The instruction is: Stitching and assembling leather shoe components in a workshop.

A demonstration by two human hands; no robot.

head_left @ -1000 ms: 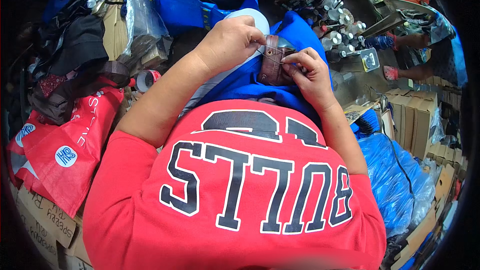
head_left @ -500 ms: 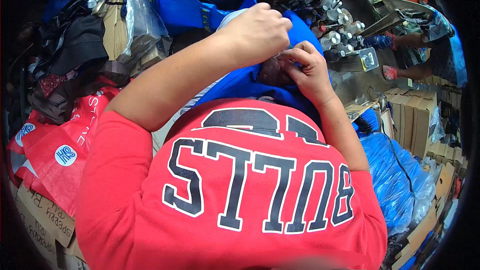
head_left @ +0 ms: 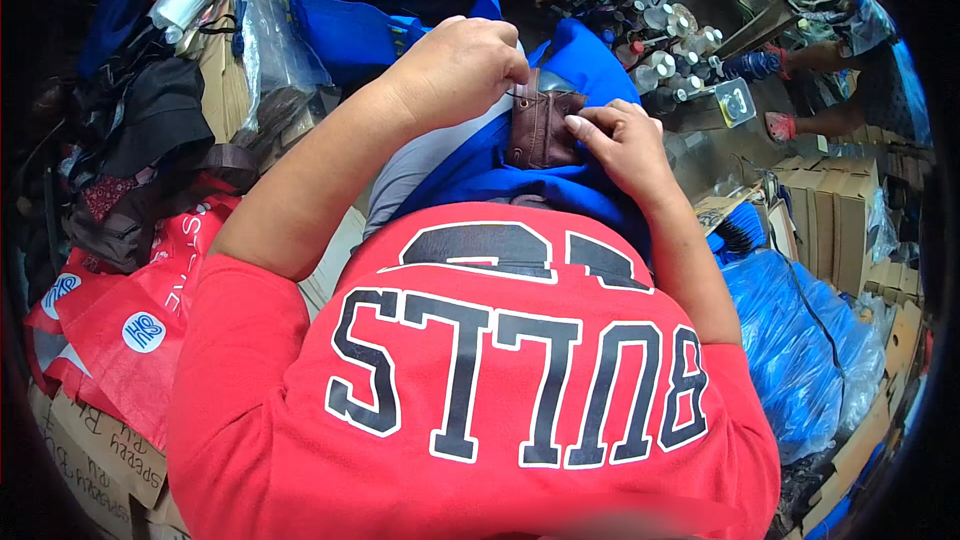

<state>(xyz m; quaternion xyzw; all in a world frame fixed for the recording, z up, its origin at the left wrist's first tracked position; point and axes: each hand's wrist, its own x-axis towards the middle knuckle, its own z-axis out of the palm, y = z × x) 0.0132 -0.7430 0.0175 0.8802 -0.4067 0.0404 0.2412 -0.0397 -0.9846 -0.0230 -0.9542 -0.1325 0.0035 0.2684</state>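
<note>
Brown leather-like piece [head_left: 545, 133] lies on blue cloth [head_left: 455, 175], upper centre of the frame. Left hand [head_left: 465, 65]: grip closed, contents indiscernible. Right hand [head_left: 628, 145]: at the piece's right edge, grip state uncertain. Steady bracing there should keep the piece from shifting.

The brown piece [head_left: 545, 135] at the fingertips of my right hand [head_left: 628, 145] looks like leather, smooth with a soft sheen, its small eyelet [head_left: 524, 103] metallic, against the matt, creased blue cloth [head_left: 592, 62] on my lap. My red shirt [head_left: 235, 400] is matt, soft-looking knit cloth, its lettering smoother and flat. Around me the blue bag [head_left: 345, 40] is glossy plastic, the blue wrapping [head_left: 775, 340] shiny, crinkled film, the bottles [head_left: 662, 68] smooth, translucent plastic, and the boxes [head_left: 830, 225] dull brown cardboard.
</note>
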